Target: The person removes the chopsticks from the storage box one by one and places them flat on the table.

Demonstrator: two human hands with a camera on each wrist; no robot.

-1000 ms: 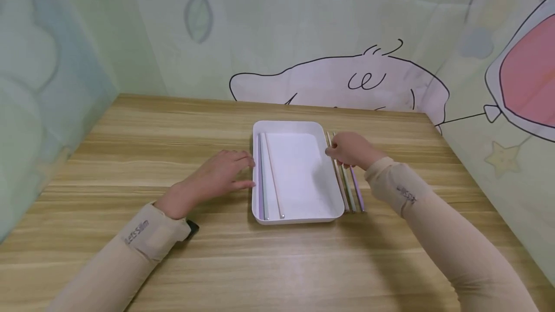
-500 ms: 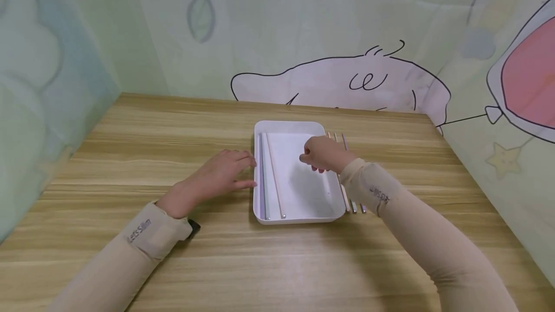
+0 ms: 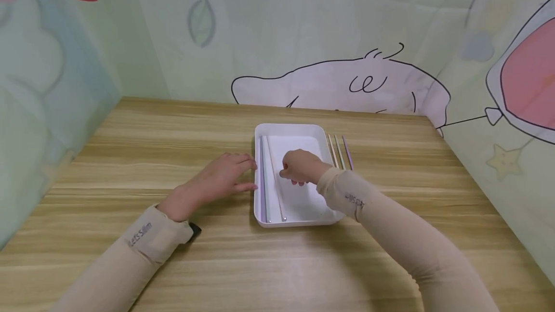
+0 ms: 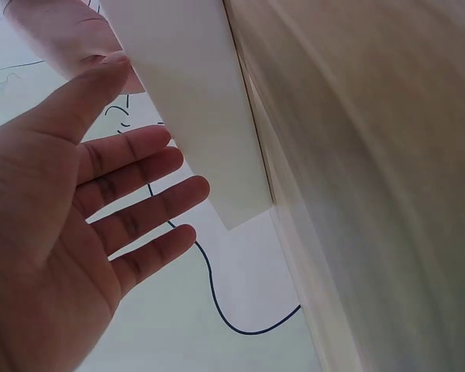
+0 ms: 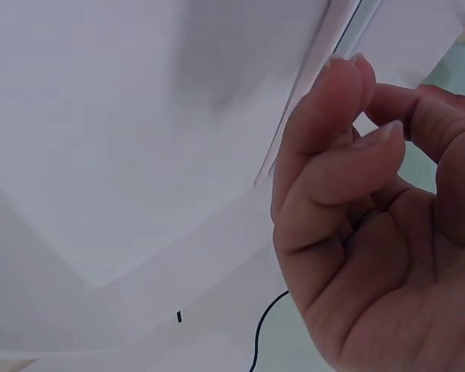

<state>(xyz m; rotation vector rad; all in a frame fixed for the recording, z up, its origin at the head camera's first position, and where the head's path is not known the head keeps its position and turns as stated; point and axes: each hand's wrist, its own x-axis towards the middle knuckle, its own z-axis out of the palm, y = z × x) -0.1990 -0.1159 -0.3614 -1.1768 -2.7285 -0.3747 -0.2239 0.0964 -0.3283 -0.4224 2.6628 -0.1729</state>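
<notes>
A white tray (image 3: pixel 310 208) holds three thin chopsticks along its left side: a purple one (image 3: pixel 262 191), a pale teal one (image 3: pixel 267 182) and a pinkish one (image 3: pixel 280 199) at a slant. My right hand (image 3: pixel 301 166) is over the tray, its fingertips close beside the pinkish chopstick. In the right wrist view its fingers (image 5: pixel 325 108) are loosely bent, with nothing between them. My left hand (image 3: pixel 225 175) is at the tray's left wall, fingers spread and fairly straight, fingertips right at the side (image 4: pixel 209 116) in the left wrist view.
Right of the tray lie three more chopsticks, orange-beige (image 3: pixel 333 150), pale green (image 3: pixel 339 152) and purple (image 3: pixel 348 152), their near ends hidden by my right sleeve (image 3: pixel 368 206). A wood-grain table (image 3: pixel 195 264) carries everything. Printed cloth walls (image 3: pixel 165 37) enclose its back and sides.
My right hand has moved left from above the chopsticks on the table to over the tray, beside the pinkish chopstick. The left hand and the chopsticks stay where they were.
</notes>
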